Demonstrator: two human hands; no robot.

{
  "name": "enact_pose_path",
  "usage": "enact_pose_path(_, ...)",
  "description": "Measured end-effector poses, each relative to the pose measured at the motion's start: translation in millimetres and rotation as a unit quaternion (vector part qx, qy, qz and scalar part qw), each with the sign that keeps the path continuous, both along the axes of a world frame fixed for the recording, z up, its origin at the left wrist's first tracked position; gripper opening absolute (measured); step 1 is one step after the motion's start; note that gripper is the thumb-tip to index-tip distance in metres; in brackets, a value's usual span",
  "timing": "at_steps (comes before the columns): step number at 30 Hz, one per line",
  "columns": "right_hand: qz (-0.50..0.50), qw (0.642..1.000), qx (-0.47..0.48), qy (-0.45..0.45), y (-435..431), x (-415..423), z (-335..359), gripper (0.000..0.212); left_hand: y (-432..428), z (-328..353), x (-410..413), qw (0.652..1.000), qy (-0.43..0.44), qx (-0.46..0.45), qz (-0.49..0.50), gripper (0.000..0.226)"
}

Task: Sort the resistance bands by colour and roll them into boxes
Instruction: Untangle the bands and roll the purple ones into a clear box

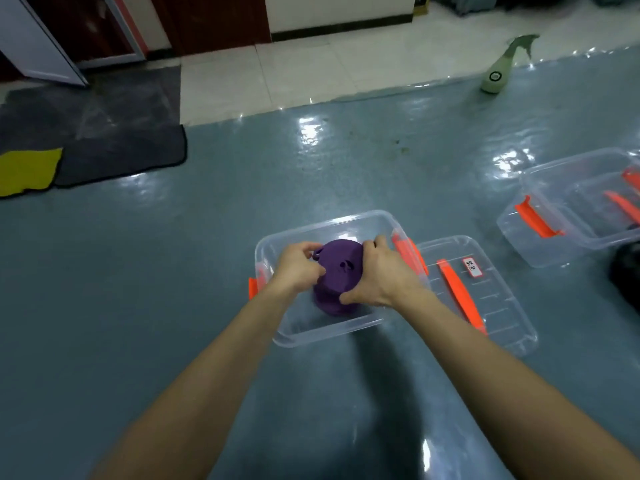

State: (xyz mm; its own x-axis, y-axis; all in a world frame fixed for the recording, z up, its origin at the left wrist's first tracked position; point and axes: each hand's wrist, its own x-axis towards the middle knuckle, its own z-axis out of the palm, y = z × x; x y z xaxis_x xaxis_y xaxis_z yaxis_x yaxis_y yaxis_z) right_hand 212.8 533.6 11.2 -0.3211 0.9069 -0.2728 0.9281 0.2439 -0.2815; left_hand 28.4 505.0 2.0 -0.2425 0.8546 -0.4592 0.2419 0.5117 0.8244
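- The purple resistance band, rolled into a thick coil, is inside the clear box on the blue-grey floor
- Left hand: grip curled on the coil's left side
- Right hand: grip wrapped round its right side
- A lid lies flat just right of the box
- A second clear box stands well apart, far right

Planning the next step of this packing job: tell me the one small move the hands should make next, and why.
Probably lower the purple rolled resistance band onto the floor of the clear plastic box with orange latches and let go. Both left hand and right hand hold the roll in a curled grip, already inside the box's walls, so only setting it down seems left.
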Motion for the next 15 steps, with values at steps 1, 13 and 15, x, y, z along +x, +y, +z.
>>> enact_pose_path(1, 0.001, 1.000, -0.020, -0.011, 2, -5, -5, 0.102, 3, -8, -1, 0.999, 0.048, -0.007, -0.013, 0.053)
enact_pose_path(13, 0.048, 0.985, -0.121, -0.114, 19, -34, -28, 0.100, 4, -49, 7, 0.968, 0.242, -0.055, -0.039, 0.044)
enact_pose_path(15, 0.051, 0.983, -0.128, -0.122, 19, -36, -26, 0.103, 4, -50, 9, 0.958, 0.277, -0.057, -0.054, 0.036)
